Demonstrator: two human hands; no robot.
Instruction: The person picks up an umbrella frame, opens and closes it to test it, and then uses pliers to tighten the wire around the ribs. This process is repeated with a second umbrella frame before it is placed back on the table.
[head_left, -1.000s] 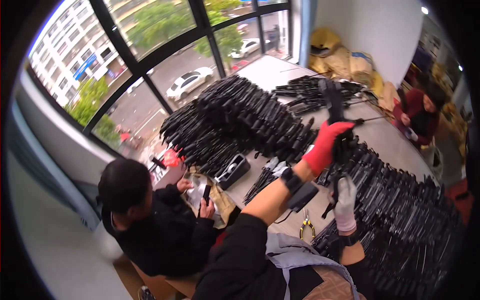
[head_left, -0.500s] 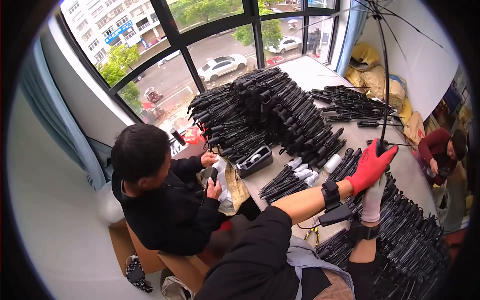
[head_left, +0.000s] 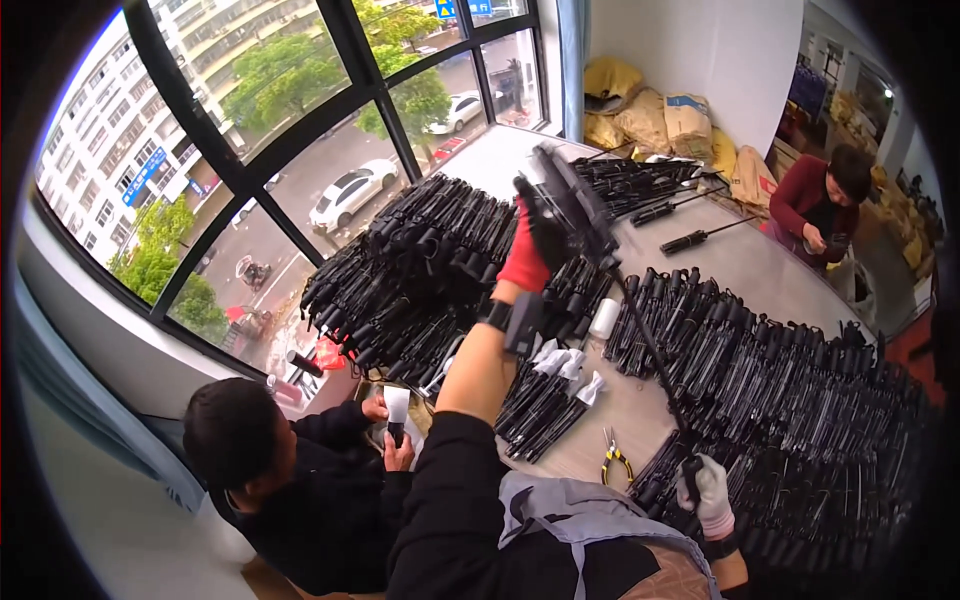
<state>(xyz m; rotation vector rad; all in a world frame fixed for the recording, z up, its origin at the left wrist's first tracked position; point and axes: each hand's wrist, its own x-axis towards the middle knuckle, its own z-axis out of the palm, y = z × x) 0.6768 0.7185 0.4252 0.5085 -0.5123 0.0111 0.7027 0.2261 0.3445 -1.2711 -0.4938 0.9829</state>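
A black umbrella frame (head_left: pixel 648 345) without any cloth runs slantwise across the view. My left hand (head_left: pixel 530 250), in a red glove with a dark palm, is raised at its far end, closed around the bunched ribs, which are smeared by motion. In a white glove, my right hand (head_left: pixel 712 492) grips the black handle low on the right. The shaft stretches between both hands, above the table. Beneath it lie rows of folded black umbrella frames (head_left: pixel 760 390). Yellow-and-black pliers (head_left: pixel 615 460) rest on the table left of my right hand.
A big heap of folded umbrella frames (head_left: pixel 400 260) lies by the window. Several white-wrapped frames (head_left: pixel 545 395) and a white cylinder (head_left: pixel 604 318) are nearer. A co-worker (head_left: pixel 300 480) sits on the left holding a dark item; another person (head_left: pixel 825 205) is at far right. Sacks (head_left: pixel 655 125) stand behind.
The umbrella's spread ribs have folded into a bunch. My left hand has moved left and away to the ribs; my right hand has come down with the handle. The view has turned right.
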